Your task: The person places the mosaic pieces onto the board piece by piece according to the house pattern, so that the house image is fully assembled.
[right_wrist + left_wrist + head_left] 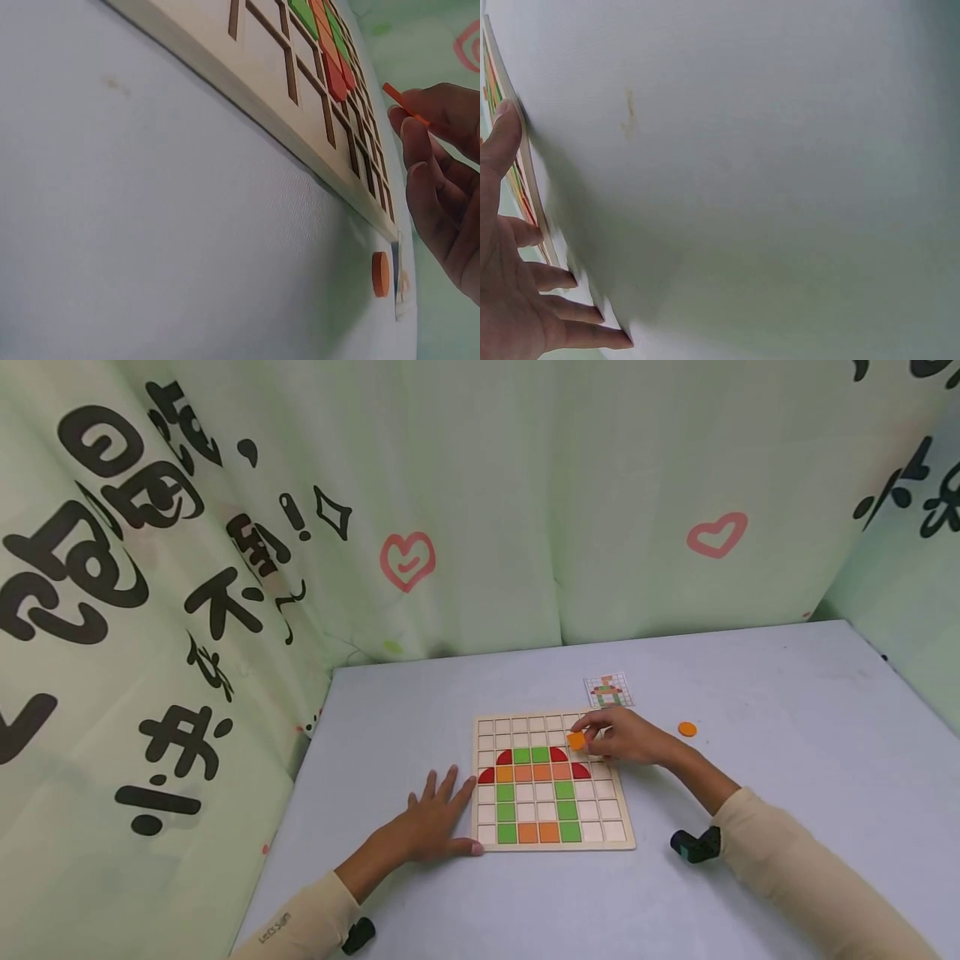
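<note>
A wooden grid board (pixel 630 835) lies on the table with green, orange and red tiles set in several of its cells. My right hand (pixel 624 735) pinches an orange square tile (pixel 576 741) between thumb and fingers, over the board's upper right part. In the right wrist view that orange tile (pixel 406 103) appears edge-on, held above the grid. My left hand (pixel 435 822) lies spread at the board's left edge, thumb by the lower left corner. The left wrist view shows the left thumb (pixel 504 135) against the board's rim, its fingers stretched out.
An orange round piece (pixel 687 728) lies on the table right of the board. Behind the board is a small pattern card (pixel 609 691) with a coloured figure on a grid. Pale green curtains (pixel 480 510) with writing surround the white table (pixel 405 693).
</note>
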